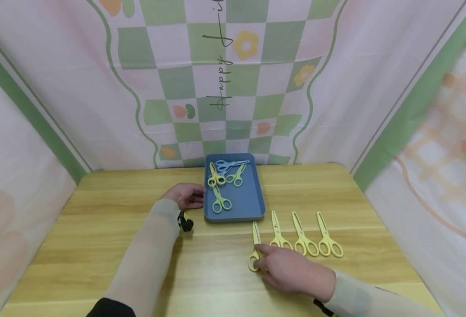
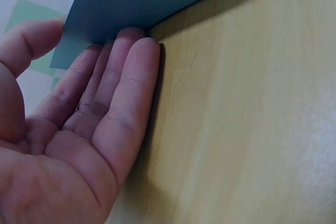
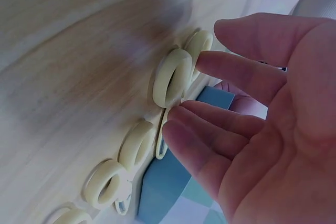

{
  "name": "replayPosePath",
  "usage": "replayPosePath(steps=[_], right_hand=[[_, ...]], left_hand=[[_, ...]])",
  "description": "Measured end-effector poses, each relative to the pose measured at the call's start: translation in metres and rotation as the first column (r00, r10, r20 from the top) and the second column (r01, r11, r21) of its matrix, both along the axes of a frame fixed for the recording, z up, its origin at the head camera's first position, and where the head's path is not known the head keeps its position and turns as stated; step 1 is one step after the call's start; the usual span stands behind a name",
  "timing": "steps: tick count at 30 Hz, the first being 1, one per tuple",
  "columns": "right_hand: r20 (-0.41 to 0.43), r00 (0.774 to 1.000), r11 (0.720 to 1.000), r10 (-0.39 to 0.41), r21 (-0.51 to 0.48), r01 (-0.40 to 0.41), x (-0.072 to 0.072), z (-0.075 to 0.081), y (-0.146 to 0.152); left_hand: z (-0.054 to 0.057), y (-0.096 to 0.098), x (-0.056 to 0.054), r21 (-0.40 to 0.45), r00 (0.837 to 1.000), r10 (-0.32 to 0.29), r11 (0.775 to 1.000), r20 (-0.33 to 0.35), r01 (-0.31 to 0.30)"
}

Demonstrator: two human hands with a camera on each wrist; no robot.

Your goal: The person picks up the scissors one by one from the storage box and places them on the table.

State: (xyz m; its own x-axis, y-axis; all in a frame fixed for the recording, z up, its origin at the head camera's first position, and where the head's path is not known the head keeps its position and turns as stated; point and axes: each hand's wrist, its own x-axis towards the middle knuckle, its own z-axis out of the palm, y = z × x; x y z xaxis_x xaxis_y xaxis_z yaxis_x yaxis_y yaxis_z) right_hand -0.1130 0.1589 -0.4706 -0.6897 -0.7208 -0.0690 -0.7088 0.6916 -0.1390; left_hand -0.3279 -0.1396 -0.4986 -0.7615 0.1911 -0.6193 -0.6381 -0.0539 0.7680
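My left hand [image 1: 186, 196] rests against the left side of a blue tray [image 1: 246, 200]. In the left wrist view its fingers lie nearly straight at the tray's outer wall, with the thumb at the edge. My right hand [image 1: 290, 269] reaches over the handle of the leftmost yellow scissors [image 1: 256, 235], just in front of the tray. In the right wrist view the fingers are loosely extended, fingertips right at the handle loops [image 3: 170, 80], with the thumb apart. Inside the tray lie yellow scissors [image 1: 212, 171], blue scissors [image 1: 225, 165] and two green scissors [image 1: 217, 193].
More yellow scissors [image 1: 323, 230] lie in a row to the right, blades pointing away. The wooden table [image 1: 110, 211] ends at a patterned curtain [image 1: 173, 83] just behind the tray. Curtains also hang at both sides.
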Motion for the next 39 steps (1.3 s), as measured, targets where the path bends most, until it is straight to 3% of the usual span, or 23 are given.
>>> replayPosePath(steps=[17,22,26,30,39], right_hand=[[-0.035,0.999,0.999,-0.019,-0.028,0.018,0.002,0.003,-0.001],[-0.047,0.998,0.995,-0.045,-0.086,0.041,-0.006,0.012,0.0],[-0.056,0.996,0.99,-0.067,-0.126,0.06,-0.023,0.023,0.003],[-0.052,0.988,0.97,-0.147,-0.201,0.133,-0.044,0.036,0.007],[-0.052,0.959,0.925,-0.278,-0.282,0.253,-0.106,0.05,0.004]], left_hand=[[-0.002,-0.001,0.0,-0.001,1.0,-0.003,1.0,-0.002,0.003],[0.0,-0.001,0.001,-0.003,1.0,-0.004,1.0,0.0,0.004],[0.001,-0.001,0.0,-0.001,1.0,-0.002,1.0,0.004,0.002],[0.003,-0.001,0.0,-0.003,1.0,-0.005,1.0,0.01,0.005],[0.002,-0.001,-0.001,-0.004,1.0,-0.018,1.0,0.011,0.018]])
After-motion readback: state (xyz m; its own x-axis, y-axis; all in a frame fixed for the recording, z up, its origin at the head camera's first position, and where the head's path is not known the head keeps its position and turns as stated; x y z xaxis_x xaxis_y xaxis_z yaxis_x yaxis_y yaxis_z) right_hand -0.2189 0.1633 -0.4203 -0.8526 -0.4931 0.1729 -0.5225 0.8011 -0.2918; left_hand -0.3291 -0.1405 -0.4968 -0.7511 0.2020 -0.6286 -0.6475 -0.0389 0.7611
